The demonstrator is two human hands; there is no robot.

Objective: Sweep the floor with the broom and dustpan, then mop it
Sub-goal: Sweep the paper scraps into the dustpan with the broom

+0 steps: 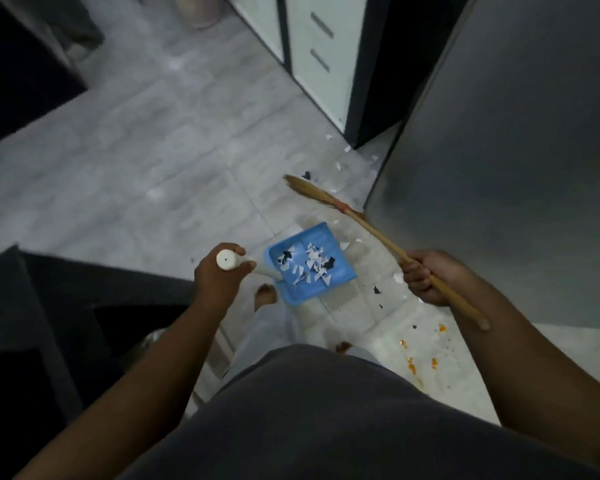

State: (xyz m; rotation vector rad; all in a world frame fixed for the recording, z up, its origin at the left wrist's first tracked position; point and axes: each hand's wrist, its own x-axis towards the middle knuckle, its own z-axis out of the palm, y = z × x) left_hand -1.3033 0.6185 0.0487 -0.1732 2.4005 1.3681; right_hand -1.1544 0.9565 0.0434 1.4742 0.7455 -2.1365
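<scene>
A blue dustpan [340,271] hangs just above the grey tiled floor, holding several white and black paper scraps. My left hand [219,275] grips the top of its white upright handle [227,259]. My right hand [426,277] is closed around the wooden handle of a straw broom [378,233]. The broom slants up and left, and its bristle tip [297,183] reaches the floor beyond the dustpan. More paper scraps [340,166] lie scattered on the floor between the dustpan and the cabinet corner.
A large grey appliance [499,150] stands at the right. White drawers in a dark frame [321,64] are at the back. Dark furniture [25,306] sits at the left. Orange stains [426,358] mark the floor near my feet [265,294].
</scene>
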